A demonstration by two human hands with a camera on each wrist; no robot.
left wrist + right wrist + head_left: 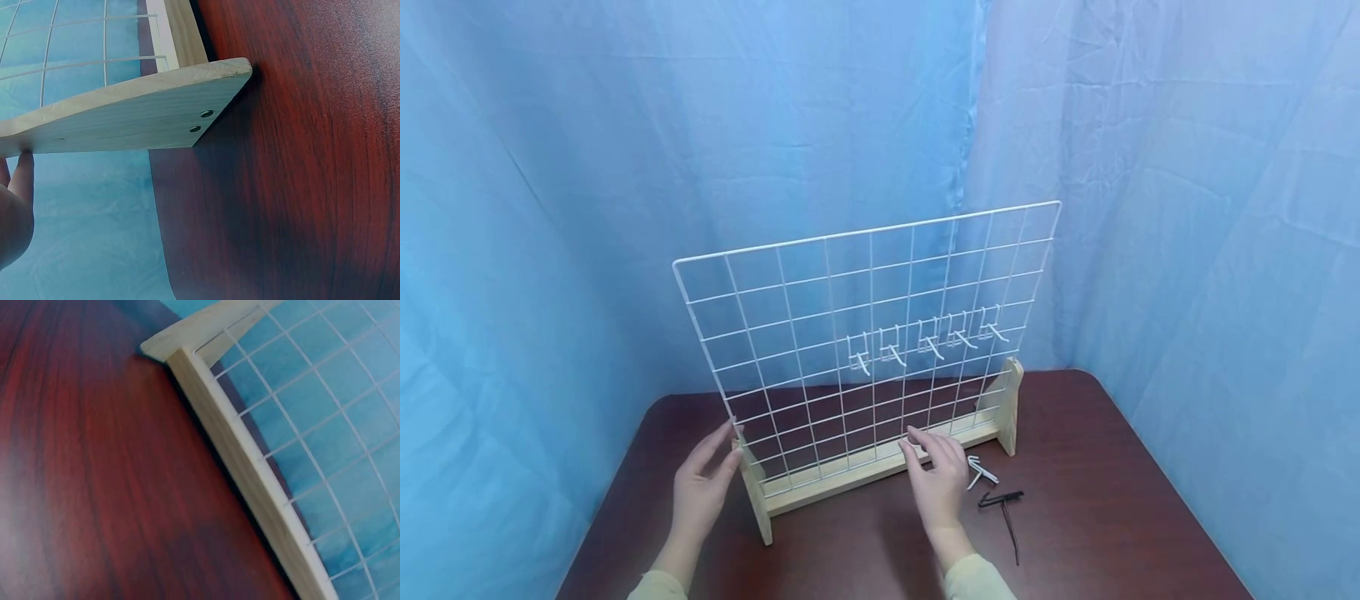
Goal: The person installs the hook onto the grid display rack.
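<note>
A white wire grid panel (850,275) stands tilted in a pale wooden stand (880,471). My left hand (700,479) holds the stand's left wooden side piece (756,500) near its top, fingertips by the grid's edge. In the left wrist view, fingertips (24,165) touch the side piece's outer face (137,122). Several white hooks (891,350) hang in a row on the right half of the grid. My right hand (942,479) is in front of the stand's lower bar, thumb and fingers bent and apart, with nothing visible between them.
To the right of my right hand, a white hook (981,472) and a black hook (1003,504) lie on the dark red wooden table (1097,517). The stand's right side piece (1011,408) rises behind them. Blue curtains (820,125) surround the table.
</note>
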